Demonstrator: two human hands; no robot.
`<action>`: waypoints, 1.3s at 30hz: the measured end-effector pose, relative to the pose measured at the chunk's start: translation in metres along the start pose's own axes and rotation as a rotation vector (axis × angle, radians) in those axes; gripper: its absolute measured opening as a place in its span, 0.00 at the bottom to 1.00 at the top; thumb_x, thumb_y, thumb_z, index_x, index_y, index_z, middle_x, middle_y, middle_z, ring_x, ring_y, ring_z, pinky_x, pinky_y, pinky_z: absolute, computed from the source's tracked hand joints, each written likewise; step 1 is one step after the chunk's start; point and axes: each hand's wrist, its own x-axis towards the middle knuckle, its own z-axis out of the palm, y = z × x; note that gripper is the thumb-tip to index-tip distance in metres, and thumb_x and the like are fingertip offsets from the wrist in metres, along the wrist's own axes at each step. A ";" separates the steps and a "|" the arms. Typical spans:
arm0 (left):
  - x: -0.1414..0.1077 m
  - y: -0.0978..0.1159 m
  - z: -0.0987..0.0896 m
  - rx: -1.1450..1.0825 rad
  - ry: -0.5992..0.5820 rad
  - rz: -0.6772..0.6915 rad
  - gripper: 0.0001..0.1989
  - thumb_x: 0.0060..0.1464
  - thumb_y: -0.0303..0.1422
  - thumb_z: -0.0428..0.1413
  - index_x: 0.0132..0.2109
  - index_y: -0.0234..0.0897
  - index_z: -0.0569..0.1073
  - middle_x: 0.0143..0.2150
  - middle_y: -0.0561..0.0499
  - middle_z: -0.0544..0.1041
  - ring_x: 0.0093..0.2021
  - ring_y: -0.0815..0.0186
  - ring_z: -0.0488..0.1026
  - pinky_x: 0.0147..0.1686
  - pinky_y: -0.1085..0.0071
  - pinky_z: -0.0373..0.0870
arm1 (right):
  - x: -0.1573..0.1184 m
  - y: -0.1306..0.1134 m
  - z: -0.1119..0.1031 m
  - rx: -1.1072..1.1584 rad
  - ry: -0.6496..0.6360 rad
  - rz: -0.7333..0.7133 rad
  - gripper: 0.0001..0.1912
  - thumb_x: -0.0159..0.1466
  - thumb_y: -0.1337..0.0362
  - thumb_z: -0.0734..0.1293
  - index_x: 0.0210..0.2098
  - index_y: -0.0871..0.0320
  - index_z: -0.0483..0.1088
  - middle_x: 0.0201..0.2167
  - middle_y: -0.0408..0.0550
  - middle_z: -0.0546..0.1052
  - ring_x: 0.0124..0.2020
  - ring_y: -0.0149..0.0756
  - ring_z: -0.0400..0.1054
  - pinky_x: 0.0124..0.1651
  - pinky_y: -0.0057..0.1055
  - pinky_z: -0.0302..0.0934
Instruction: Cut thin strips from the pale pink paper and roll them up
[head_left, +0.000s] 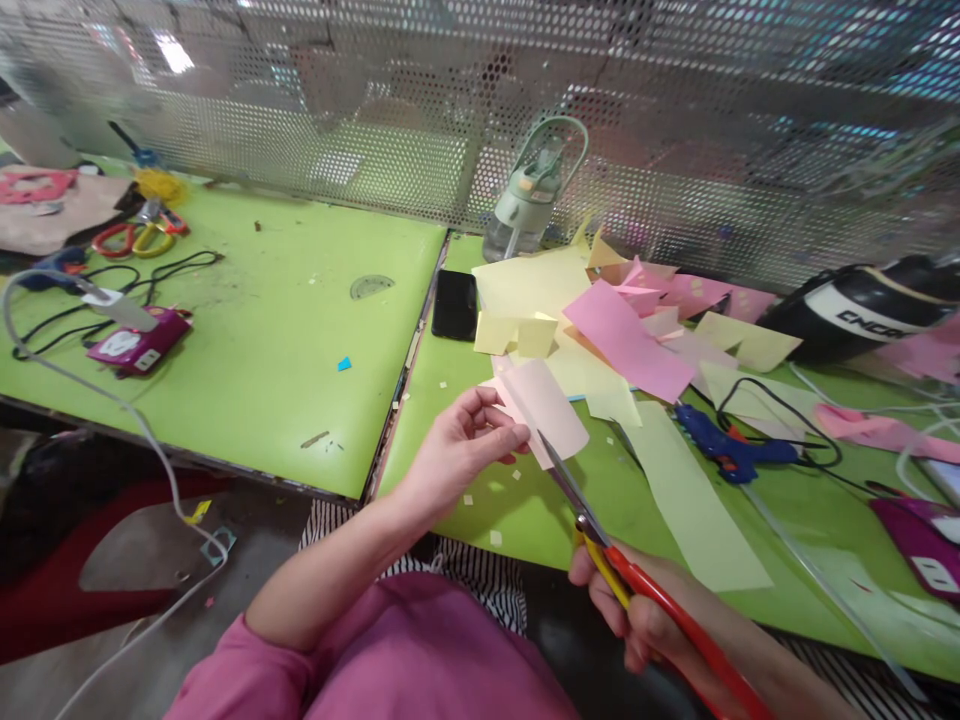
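Heaped yellow and pink paper sheets (630,340) lie beyond a curved pale-pink paper piece (551,405) above the green tabletop (825,515), a blue glue gun (731,450) to its right, while the left hand (472,430), reaching inward, pinches its left side and the right hand (675,575), lower, grips red-and-yellow-handled metal scissors (641,582) at its near edge.

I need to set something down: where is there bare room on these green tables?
The widest mostly bare patch is on the left table, between its purple box and the side nearest the phone; only a protractor, a blue scrap and small bits lie there. The right table is crowded with paper sheets, the blue glue gun and a black bottle.
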 end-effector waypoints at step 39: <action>0.001 0.002 -0.001 0.077 -0.014 0.039 0.16 0.49 0.39 0.64 0.37 0.36 0.68 0.25 0.56 0.72 0.26 0.72 0.72 0.29 0.74 0.69 | -0.003 0.002 -0.002 -0.026 -0.023 0.046 0.16 0.47 0.54 0.68 0.30 0.54 0.62 0.16 0.35 0.61 0.17 0.25 0.53 0.20 0.24 0.55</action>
